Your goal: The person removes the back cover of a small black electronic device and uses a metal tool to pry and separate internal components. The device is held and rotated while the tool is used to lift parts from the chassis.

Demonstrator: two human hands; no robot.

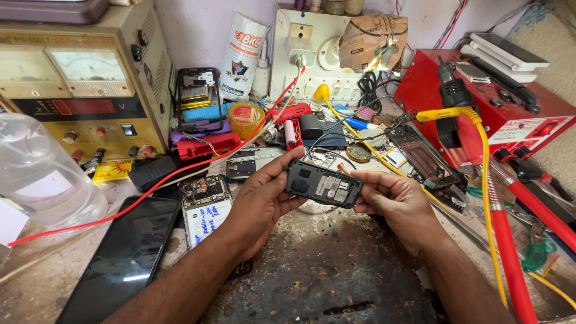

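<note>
Item: small black phone body point(323, 191), back cover off, innards facing up, held level above worn bench point(336, 282) for inspection. Left hand point(261, 201) fingers clamped on left end; right hand point(393, 201) fingers pinching right end. Opened smartphone point(206, 210) beside left wrist; red wire point(180, 174) trails across clutter.

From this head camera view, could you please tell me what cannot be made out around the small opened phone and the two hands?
- Small opened phone: its front faces away; only the open back shows.
- Left hand: its fingertips are hidden behind the phone.
- Right hand: its fingertips are hidden too.
- Opened phone with white battery: the left wrist covers its lower end.
- Dark smartphone: cut off by the bottom edge.
</note>
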